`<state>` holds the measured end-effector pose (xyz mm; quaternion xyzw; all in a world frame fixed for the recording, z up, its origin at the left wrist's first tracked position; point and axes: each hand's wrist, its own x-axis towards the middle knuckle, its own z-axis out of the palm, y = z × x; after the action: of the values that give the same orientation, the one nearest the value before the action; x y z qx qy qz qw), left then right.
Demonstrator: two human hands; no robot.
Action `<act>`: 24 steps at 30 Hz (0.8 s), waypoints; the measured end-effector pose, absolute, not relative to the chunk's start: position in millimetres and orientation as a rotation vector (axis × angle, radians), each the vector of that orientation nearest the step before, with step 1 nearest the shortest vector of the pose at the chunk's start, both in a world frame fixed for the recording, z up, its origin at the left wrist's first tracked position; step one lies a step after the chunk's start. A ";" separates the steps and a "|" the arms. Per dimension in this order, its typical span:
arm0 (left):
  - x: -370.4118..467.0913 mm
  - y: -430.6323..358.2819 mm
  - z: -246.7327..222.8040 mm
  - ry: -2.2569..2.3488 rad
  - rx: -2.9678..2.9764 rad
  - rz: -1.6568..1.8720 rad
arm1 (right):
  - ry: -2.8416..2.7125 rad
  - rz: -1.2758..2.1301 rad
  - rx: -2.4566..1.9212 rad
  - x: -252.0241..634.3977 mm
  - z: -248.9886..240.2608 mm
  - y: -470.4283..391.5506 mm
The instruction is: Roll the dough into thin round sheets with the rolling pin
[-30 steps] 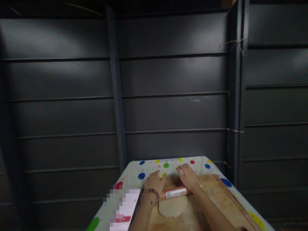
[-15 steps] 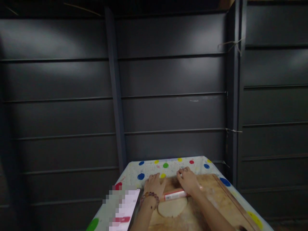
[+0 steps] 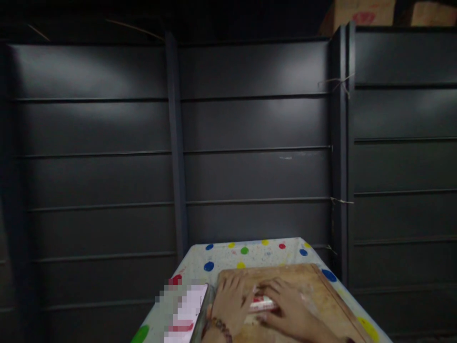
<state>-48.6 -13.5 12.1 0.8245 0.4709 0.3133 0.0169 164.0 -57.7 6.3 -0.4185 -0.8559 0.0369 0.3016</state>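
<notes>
A rolling pin (image 3: 262, 303) with a red and white label lies across a wooden board (image 3: 332, 307). Over its left end my left hand (image 3: 230, 297) rests flat, fingers stretched forward, with a beaded bracelet on the wrist. My right hand (image 3: 285, 302) curves over the other end, the pin passing between its thumb and fingers. Pale flattened dough (image 3: 251, 321) shows only in a small patch below the pin; the hands cover most of it.
Left of the board lies a device with a lit, partly blurred screen (image 3: 194, 305). A white tablecloth (image 3: 257, 247) with coloured dots covers the table. Behind it rises a dark panelled wall (image 3: 253, 176), and a cardboard box (image 3: 364, 14) sits above at the right.
Both hands and the rolling pin have come nearer to me over the dough, which was plainly visible before. The camera view has tilted up slightly, bringing the boxes into sight.
</notes>
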 end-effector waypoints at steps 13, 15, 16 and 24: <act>-76.4 -62.1 1.3 1.498 2.142 1.685 | -1.763 -0.206 -1.314 186.5 -24.9 -44.3; -72.3 -59.4 4.2 1.659 2.233 1.294 | -1.646 -0.228 -1.323 193.5 -26.7 -39.5; -69.9 -56.8 4.7 1.722 2.256 1.084 | -1.607 -0.237 -1.320 196.4 -27.1 -37.5; -46.4 -41.0 -12.9 1.797 2.208 0.543 | -1.577 -0.248 -1.298 202.8 -31.1 -27.0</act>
<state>-46.4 -41.0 -12.9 0.7563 0.6154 0.1858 0.1216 202.8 -27.0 -31.1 -0.5404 -0.6565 -0.1033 0.5160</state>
